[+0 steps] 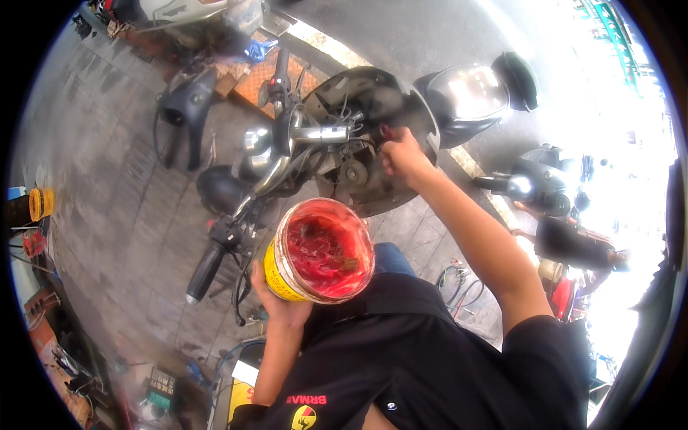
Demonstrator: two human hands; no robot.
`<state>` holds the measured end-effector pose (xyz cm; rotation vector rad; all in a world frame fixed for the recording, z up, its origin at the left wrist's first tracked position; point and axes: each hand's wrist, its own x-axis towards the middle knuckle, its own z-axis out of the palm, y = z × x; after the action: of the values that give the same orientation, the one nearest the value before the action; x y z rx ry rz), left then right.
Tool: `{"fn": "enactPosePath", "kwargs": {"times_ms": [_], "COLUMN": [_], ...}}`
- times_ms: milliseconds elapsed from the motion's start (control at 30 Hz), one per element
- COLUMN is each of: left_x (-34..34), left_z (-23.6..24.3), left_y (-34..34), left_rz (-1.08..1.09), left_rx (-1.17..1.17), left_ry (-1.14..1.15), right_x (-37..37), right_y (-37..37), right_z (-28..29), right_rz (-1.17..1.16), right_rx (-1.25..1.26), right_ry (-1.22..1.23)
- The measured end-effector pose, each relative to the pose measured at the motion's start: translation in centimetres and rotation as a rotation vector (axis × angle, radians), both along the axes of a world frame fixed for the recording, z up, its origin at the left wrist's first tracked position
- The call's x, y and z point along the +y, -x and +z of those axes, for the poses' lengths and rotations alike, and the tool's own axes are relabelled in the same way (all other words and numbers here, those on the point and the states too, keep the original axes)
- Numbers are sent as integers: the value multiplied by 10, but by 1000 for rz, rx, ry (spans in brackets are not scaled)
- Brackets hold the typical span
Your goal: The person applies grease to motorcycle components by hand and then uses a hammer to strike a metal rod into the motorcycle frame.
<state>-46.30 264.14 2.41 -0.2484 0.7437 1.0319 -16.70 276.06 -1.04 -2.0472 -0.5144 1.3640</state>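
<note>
My left hand [281,302] grips a yellow tub [278,276] from the side and below, tilted so its mouth shows. Thick red grease [315,247] coats its inside, with a brownish lump near the right wall. My right hand [406,159] reaches into the opened front of a scooter [390,100], its fingers curled together. Something dark red shows at the fingertips; what they hold, if anything, I cannot make out. Beside that hand are the bare metal steering stem [322,135], loose cables and a round part [353,172]. The handlebar grip [206,274] points toward the lower left.
A removed dark plastic cover [188,115] lies on the paved floor beyond the handlebar. Another scooter [201,14] stands at the far left. At the right are a dark scooter part [541,183], a person [573,240] and coiled cables [462,287].
</note>
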Motion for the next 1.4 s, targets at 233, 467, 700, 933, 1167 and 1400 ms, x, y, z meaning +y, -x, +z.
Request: {"fn": "enactPosePath", "kwargs": {"times_ms": [233, 467, 700, 933, 1167, 1400], "left_x": [2, 11, 19, 22, 16, 19], "left_z": [6, 20, 35, 44, 41, 40], "left_y": [7, 5, 4, -4, -2, -1], "left_rz": [-22, -47, -114, -153, -153, -158], "left_rx": [41, 115, 176, 178, 224, 173], "left_ry": [25, -12, -52, -76, -75, -47], "right_x": [3, 3, -17, -10, -29, -27], "right_y": [3, 5, 11, 11, 21, 26], "right_z": [-3, -7, -11, -7, -3, -11], "right_rz": [-212, -201, -310, -213, -259, -375], "right_rx": [352, 398, 472, 393, 381, 404], "right_ry": [-123, -148, -305, -281, -333, -288]}}
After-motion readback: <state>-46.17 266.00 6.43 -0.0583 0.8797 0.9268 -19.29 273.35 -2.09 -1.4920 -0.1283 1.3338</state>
